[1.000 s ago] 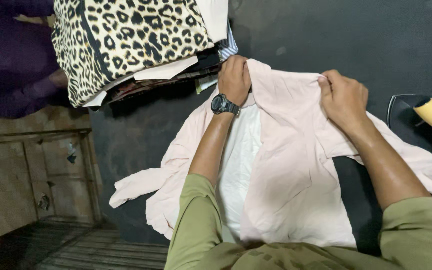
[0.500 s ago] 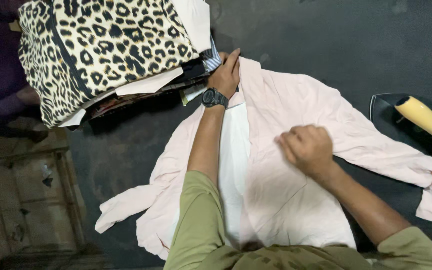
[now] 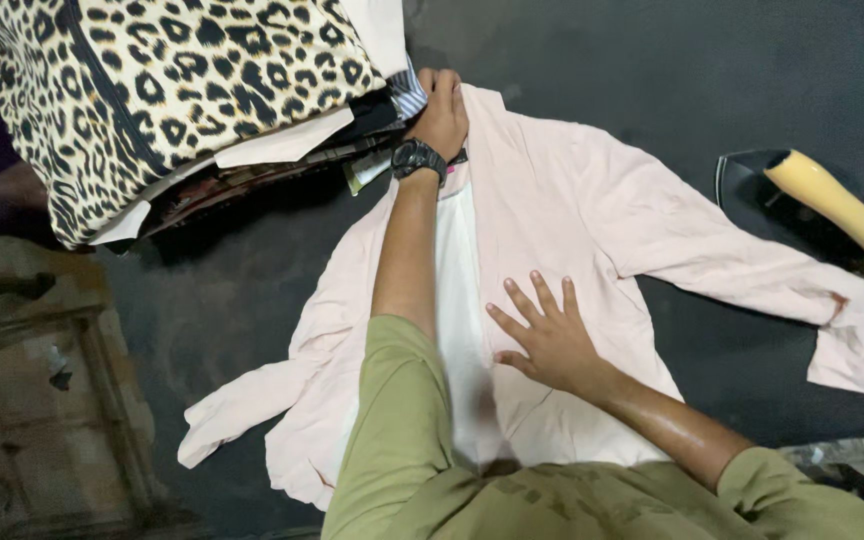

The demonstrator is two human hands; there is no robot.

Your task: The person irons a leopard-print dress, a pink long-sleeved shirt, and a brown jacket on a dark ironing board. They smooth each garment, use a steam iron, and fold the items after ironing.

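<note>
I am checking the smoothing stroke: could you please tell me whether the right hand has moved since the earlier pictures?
Yes. The right hand has moved down the pink shirt, from the collar beside the left hand to its front panel, lying flat.

Before us, a pale pink shirt [image 3: 572,230] with a white inner panel lies on a dark grey surface [image 3: 702,70]; our sleeves are olive green, our watch [image 3: 417,158] black, beside leopard-print cloth [image 3: 172,90] in tan and black, and a yellow handle [image 3: 842,210].

left hand [image 3: 442,110] stretched far forward, fingers curled; right hand [image 3: 544,335] flat, fingers spread.
</note>
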